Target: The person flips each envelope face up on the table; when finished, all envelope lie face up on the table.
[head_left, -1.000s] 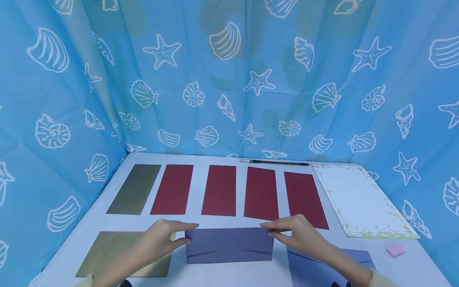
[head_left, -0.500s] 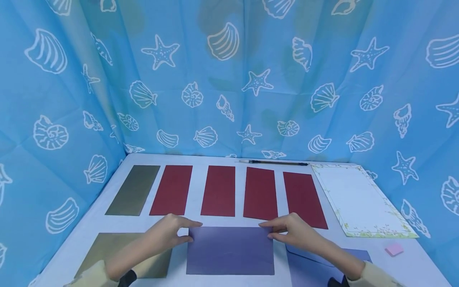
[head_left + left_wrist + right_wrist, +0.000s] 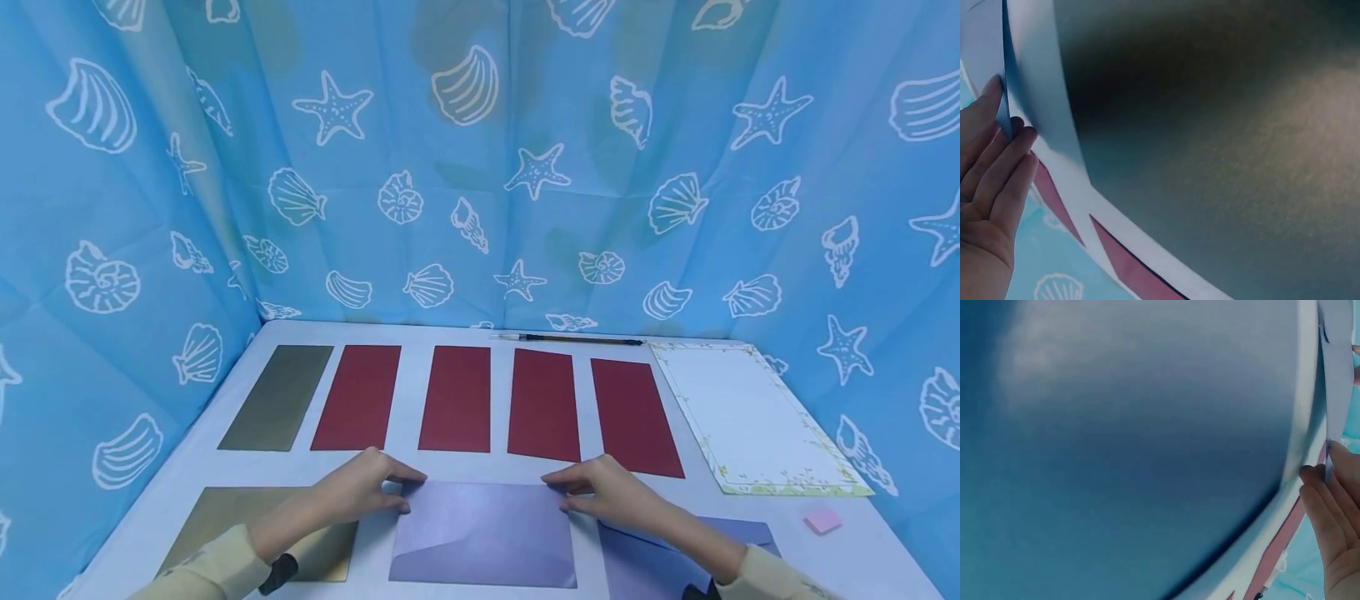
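The left hand [image 3: 372, 486] and the right hand [image 3: 598, 490] are pinching opposite far corners of a purple envelope [image 3: 483, 535] between thumbs and fingers. The purple envelope is spanning the gap between the two hands at the near middle of the counter [image 3: 847, 554], in front of four red cards [image 3: 454, 400]. A gold paper [image 3: 221, 525] is lying to its left, a second envelope [image 3: 637, 554] to its right.

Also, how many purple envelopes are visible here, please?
2. The left hand and right hand pinch one purple envelope near its far corners. A second envelope lies on the table, partly behind the right forearm; another could be beneath.
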Motion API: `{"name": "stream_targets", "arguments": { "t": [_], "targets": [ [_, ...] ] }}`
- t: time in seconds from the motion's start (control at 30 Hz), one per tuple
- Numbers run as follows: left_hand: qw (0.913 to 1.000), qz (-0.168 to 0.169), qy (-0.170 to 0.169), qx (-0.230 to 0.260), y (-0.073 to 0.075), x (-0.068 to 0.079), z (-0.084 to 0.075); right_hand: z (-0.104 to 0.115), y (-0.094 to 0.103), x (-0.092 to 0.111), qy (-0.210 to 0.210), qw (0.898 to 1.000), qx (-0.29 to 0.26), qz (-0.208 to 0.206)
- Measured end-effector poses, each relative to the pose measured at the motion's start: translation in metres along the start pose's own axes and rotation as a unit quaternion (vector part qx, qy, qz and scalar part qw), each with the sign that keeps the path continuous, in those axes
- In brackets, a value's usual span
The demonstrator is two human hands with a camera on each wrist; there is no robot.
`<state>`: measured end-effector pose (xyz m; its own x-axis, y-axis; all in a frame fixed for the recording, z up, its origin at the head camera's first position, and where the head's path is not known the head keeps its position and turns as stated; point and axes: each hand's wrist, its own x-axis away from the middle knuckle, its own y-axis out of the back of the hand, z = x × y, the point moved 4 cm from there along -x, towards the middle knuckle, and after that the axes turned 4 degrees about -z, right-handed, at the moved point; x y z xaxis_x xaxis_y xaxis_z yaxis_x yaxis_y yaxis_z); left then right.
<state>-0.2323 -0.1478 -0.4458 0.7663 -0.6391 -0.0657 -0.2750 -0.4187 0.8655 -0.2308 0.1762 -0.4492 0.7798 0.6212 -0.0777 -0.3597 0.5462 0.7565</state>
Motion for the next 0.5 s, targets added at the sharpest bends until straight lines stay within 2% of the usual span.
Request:
{"name": "stream_targets", "arguments": {
  "t": [0.3,0.5],
  "targets": [
    [0.9994,-0.006,0.022,0.026,-0.001,0.000,0.005,0.000,-0.003,0.003,-0.001,1.000,0.008,-0.023],
    [0.9997,-0.022,0.012,0.000,0.004,0.007,0.001,0.006,-0.001,0.010,0.012,1.000,-0.002,-0.015]
  ]
}}
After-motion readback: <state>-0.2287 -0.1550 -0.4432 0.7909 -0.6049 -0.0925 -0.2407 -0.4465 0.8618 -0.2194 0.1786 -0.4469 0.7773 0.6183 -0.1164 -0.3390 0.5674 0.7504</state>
